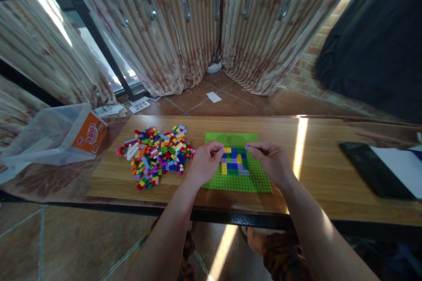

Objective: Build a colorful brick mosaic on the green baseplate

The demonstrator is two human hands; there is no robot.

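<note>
A green baseplate (237, 184) lies on the wooden table in front of me. On its middle sits a patch of toy bricks (234, 161) in yellow, blue, dark green and purple. My left hand (207, 163) is over the plate's left side, thumb and forefinger pinched at the patch's upper left corner; what they hold, if anything, is hidden. My right hand (274, 161) comes in from the other side, its fingertips closed on a small purple brick (247, 146) by the patch's upper right corner.
A heap of loose bricks (158, 153) spreads left of the plate. Further left stands a clear plastic bin (59, 134) with an orange label. To the right lie a black flat object (369, 169) and white paper (397, 167). The table's front edge (237, 217) is near me.
</note>
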